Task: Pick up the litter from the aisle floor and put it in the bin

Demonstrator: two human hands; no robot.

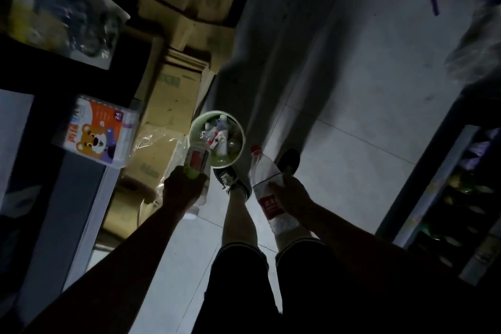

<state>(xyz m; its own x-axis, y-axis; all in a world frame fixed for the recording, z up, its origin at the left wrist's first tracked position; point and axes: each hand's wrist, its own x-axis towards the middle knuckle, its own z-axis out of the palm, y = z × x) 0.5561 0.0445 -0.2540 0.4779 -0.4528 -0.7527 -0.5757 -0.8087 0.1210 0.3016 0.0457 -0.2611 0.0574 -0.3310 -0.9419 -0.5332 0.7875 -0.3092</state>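
Two bottles: I have one in each hand, both carried toward the bin at the frame's centre.
Left hand (184, 187): curled round a clear bottle with a red label (197, 161), its end tilted against the near-left rim of the bin, I judge so it can drop straight in.
Right hand (294, 194): fingers wrapped round the middle of a crumpled clear bottle with a red cap (267, 184), cap pointing up the frame, held just right of the bin and not yet over the opening.
Bin (241, 130): round, pale green inside, standing on the aisle floor (352, 116) just ahead of my dark shoes (230, 177), already holding several bottles and scraps.
Placement: it stands against the cardboard boxes (173, 84) on the left, which leaves the walkway open.
Progress: I judge this the deposit step; both pieces are off the floor, neither is inside.
Next move: release the left bottle first, then swing the right one over the rim.
Risk: the bin looks fairly full, so a long bottle could bounce out.
Surroundings: a pack printed with a cartoon bear (97, 133) lies on the shelf at left; lighting is dim and details blur.
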